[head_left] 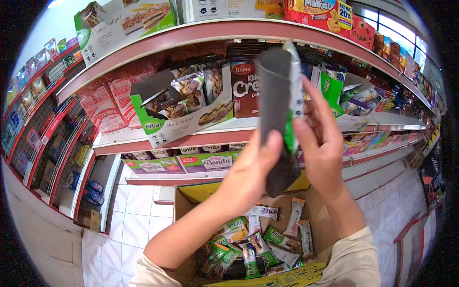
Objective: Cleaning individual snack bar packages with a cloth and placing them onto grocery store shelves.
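Note:
Upright in front of the shelf, I hold a narrow carton (277, 95) with a dark grey face and a white-and-green printed side. My left hand (253, 165) grips its lower left, thumb on the dark face. On the printed side, my right hand (321, 129) presses with thumb and fingers. What the carton contains cannot be seen. Directly beneath my forearms stands an open cardboard box (330, 210), where many wrapped snack bars (282, 237) lie loose, mostly green and white. Behind my left hand, a white-and-green display box (191, 122) of snack bars sits on the shelf.
Red-edged shelves (205, 136) curve across the view, bearing red cracker packs (103, 107), a brown biscuit pack (245, 91) and another display box (356, 107) at right. A wire rack (48, 129) stands at far left. White tiles (136, 205) cover the floor.

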{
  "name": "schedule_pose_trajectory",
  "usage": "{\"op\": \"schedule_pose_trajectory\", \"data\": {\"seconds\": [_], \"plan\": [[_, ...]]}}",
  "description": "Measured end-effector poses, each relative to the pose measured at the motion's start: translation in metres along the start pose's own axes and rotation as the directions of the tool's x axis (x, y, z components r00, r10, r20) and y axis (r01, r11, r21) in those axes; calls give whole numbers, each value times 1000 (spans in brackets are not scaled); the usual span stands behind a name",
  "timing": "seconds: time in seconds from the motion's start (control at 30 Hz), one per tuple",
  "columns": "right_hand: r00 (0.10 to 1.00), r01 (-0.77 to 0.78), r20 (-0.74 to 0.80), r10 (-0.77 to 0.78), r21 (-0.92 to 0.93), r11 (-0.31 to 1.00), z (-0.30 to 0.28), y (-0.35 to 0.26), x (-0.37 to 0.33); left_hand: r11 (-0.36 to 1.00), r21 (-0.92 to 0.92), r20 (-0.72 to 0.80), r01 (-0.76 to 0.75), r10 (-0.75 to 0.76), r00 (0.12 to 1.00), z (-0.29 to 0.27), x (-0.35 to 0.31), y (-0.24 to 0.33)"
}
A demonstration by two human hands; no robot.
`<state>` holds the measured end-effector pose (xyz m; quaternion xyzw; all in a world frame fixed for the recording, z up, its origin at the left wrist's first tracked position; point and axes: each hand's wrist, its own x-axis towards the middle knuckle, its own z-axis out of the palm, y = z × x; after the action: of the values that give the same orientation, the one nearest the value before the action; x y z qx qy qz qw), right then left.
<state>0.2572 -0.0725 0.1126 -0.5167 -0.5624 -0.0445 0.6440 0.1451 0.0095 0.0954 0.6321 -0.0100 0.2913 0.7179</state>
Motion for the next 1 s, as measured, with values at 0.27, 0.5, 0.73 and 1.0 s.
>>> {"op": "schedule_pose_trajectory", "data": {"seconds": [0.27, 0.5, 0.73, 1.0], "plan": [[981, -168, 11, 195, 555, 815, -10, 2, -1, 856, 367, 132, -365, 341, 931, 0, 14, -22], [971, -237, 100, 216, 329, 914, -6, -2, -8, 898, 345, 57, -273, 270, 961, -7, 6, -14], [901, 143, 433, -5, -286, 948, -4, 2, -17, 870, -1, -466, -494, 437, 770, -14, 0, -2], [949, 290, 210, -233, -302, 908, -4, -2, -6, 910, -2, -281, -414, 397, 874, 1, -9, -6]]}}
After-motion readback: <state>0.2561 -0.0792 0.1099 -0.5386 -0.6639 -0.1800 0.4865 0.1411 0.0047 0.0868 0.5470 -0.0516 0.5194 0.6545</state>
